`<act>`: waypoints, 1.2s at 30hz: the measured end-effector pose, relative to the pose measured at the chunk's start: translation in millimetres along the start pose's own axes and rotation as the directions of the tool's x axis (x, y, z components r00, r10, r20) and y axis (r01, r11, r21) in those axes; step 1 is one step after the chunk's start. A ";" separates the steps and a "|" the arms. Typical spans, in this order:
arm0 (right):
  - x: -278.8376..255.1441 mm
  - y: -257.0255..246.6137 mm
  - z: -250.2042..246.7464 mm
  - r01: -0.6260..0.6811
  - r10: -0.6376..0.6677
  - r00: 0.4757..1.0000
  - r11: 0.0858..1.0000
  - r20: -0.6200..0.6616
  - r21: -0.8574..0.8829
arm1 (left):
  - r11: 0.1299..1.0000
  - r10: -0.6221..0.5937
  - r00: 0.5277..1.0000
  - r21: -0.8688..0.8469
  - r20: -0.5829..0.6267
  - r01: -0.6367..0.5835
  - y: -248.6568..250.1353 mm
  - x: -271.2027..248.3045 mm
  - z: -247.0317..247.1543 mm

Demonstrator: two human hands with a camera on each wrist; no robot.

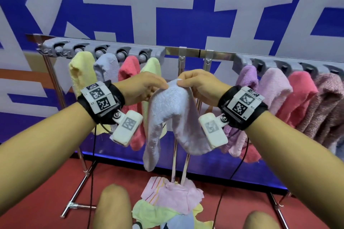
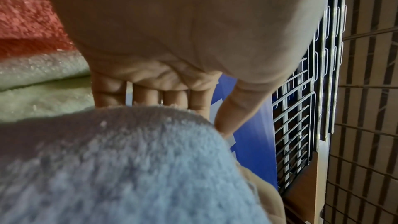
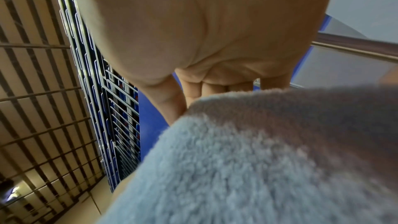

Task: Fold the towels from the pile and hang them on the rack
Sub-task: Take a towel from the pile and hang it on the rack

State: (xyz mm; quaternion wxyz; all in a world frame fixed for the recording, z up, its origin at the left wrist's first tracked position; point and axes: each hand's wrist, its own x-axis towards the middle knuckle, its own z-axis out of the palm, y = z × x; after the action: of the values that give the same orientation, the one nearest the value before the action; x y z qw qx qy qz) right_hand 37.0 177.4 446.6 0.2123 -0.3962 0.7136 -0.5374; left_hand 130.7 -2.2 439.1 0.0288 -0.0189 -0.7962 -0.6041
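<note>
A light blue towel (image 1: 167, 115) hangs in front of me, pinched at its top by both hands. My left hand (image 1: 147, 87) holds the top from the left and my right hand (image 1: 197, 84) from the right, thumbs nearly meeting. The towel drapes down in two lobes in front of the rack's bare middle (image 1: 182, 52). The same fluffy blue towel (image 2: 129, 168) fills the lower left wrist view and the towel (image 3: 258, 159) covers the lower right wrist view, with fingers above it. A pile of towels (image 1: 167, 202) lies on the red floor below.
The metal rack (image 1: 219, 55) carries grey clip strips. Yellow, lavender, coral and pale green towels (image 1: 128, 72) hang on the left; purple, pink, coral and mauve ones (image 1: 297, 95) on the right. My knees (image 1: 113, 208) show at the bottom. A blue and white wall stands behind.
</note>
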 end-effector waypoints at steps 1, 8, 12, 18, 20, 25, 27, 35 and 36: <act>0.1 0.6 0.3 -0.013 0.013 1.000 1.000 -0.001 -0.008 | 1.000 0.002 1.000 -0.007 0.011 -0.001 -0.3 -0.4 -0.8; 2.0 -4.4 14.3 -0.065 0.067 0.995 0.997 0.077 -0.038 | 0.991 0.085 0.996 -0.099 -0.029 -0.088 -0.2 3.3 0.7; 6.6 -6.4 20.3 -0.033 0.039 0.995 0.997 0.094 -0.065 | 0.992 0.088 0.994 -0.085 -0.067 -0.093 -1.0 3.8 -2.5; 15.3 -5.6 13.1 -0.032 0.027 0.993 0.999 0.113 0.041 | 0.998 -0.011 1.000 -0.067 -0.012 0.010 -13.4 -10.8 -20.7; 16.8 -4.9 17.4 -0.052 0.050 0.990 0.999 0.133 0.009 | 0.994 -0.003 1.000 -0.106 -0.012 0.002 -13.8 -12.0 -24.9; 18.8 -4.5 31.2 -0.075 0.065 0.982 0.996 0.177 0.047 | 0.982 0.088 0.996 -0.166 -0.019 -0.090 -10.8 -10.5 -26.4; 21.0 -5.1 37.6 -0.054 0.043 0.981 0.997 0.191 0.055 | 0.975 0.121 0.991 -0.178 -0.055 -0.129 -8.9 -10.0 -22.6; 31.2 -14.7 51.0 -0.016 -0.001 0.992 0.991 0.130 0.132 | 0.989 0.065 0.998 -0.131 -0.025 -0.068 -17.0 -25.6 -47.5; 32.6 -15.9 54.2 -0.018 0.001 0.992 0.990 0.123 0.141 | 0.991 0.056 0.998 -0.117 -0.015 -0.058 -16.3 -29.5 -50.0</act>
State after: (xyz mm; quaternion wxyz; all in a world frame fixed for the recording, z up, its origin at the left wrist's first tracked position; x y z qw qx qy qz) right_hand 62.3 117.4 447.5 0.2861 -0.4090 0.6609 -0.5604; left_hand 160.2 -54.6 434.8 0.0493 -0.0400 -0.7581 -0.6490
